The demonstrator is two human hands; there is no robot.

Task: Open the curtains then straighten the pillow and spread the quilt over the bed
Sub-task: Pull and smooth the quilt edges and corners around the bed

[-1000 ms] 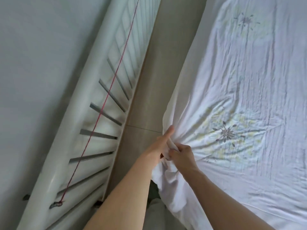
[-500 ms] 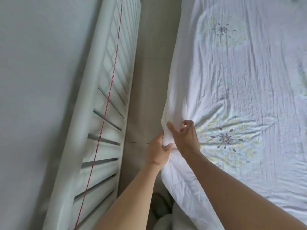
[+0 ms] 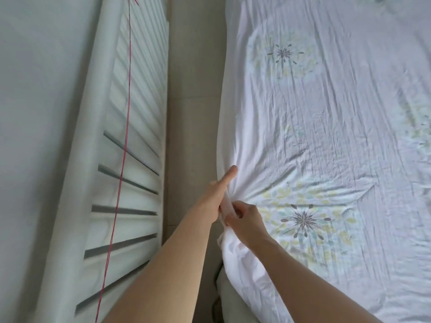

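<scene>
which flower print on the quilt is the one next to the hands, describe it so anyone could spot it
Start at the quilt edge where both hands bunch the cloth. Just right of the right hand sits a grey starburst flower; unlike the other one farther up, creases fan toward it.

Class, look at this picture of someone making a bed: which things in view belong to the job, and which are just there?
Part of the job:
- quilt, white with flower prints, spread over the bed
- left hand, holding the quilt's edge
- right hand, pinching the same edge

Just there:
- white slatted rail by the wall
- red cord running along it
- floor between rail and bed
</scene>
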